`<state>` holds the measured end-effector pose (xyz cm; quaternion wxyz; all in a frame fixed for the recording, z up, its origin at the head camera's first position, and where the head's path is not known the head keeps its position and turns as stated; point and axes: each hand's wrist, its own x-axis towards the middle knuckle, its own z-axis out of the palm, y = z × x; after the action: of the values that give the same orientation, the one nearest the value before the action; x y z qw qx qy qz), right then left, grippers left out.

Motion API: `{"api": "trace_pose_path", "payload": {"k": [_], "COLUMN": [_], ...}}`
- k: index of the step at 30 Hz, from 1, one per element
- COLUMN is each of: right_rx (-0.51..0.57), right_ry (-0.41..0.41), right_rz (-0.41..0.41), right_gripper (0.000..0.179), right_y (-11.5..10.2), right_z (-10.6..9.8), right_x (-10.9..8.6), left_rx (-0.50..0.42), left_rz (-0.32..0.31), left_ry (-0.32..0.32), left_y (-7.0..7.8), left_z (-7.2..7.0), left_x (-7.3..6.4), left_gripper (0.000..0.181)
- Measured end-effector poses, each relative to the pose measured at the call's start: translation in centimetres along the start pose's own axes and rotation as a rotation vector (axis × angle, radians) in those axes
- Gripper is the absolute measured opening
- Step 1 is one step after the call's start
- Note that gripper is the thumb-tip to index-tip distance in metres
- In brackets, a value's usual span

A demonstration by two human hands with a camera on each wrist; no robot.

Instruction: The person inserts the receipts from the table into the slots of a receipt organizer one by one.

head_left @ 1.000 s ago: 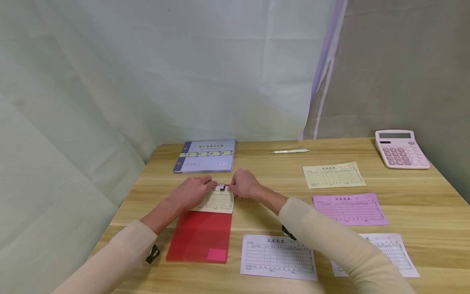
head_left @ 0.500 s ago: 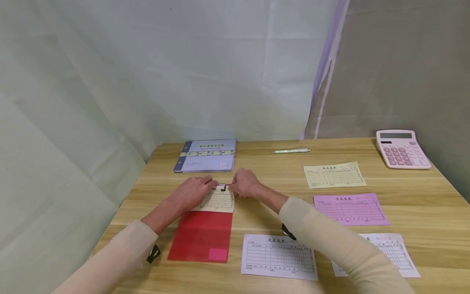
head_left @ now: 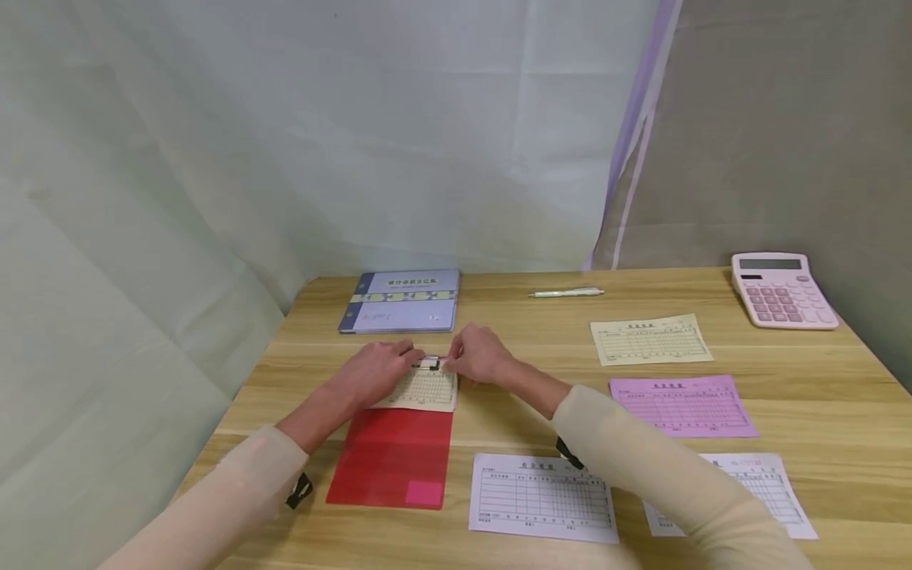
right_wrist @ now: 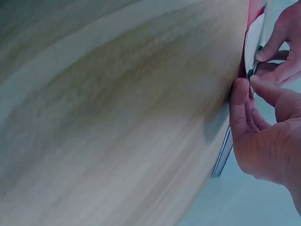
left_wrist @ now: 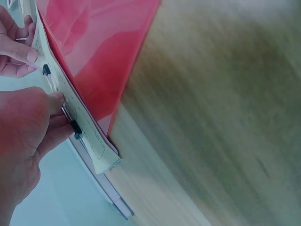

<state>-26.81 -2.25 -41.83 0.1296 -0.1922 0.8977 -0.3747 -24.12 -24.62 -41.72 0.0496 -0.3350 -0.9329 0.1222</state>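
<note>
On the table lies a red folder with a cream voucher form at its far end. A silver metal clip with black ends sits along the form's top edge. My left hand pinches this clip, thumb on top and fingers behind the edge, as the left wrist view shows. With thumb and forefinger my right hand pinches the top edge by the right corner, close to the clip's black end. The pinched bit is mostly hidden by the fingertips.
A blue ledger lies just beyond the hands. Farther right are a white pen and a pink calculator. Loose forms lie to the right: yellow, pink and white, with another white one partly under the right sleeve.
Both hands keep their place at the folder's top edge. The right hand and forearm have shifted very slightly; the whole scene sits a touch farther right in view.
</note>
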Motion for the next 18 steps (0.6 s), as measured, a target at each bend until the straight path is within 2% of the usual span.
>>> {"api": "trace_pose_path", "payload": {"k": [6, 12, 18], "right_rx": [0.120, 0.157, 0.171], "right_ry": [-0.003, 0.025, 0.030], "right_rz": [0.047, 0.077, 0.097], "right_gripper": [0.012, 0.011, 0.012], "right_y": [-0.30, -0.46, -0.57], "right_z": [0.41, 0.60, 0.45], "right_x": [-0.07, -0.17, -0.34], "left_rx": [0.033, 0.055, 0.048], "left_rz": [0.018, 0.020, 0.027], "left_ry": [0.014, 0.002, 0.021], "left_y": [0.08, 0.08, 0.05], "left_z": [-0.05, 0.07, 0.08], "left_x": [0.07, 0.16, 0.10], "left_gripper": [0.040, 0.040, 0.038]}}
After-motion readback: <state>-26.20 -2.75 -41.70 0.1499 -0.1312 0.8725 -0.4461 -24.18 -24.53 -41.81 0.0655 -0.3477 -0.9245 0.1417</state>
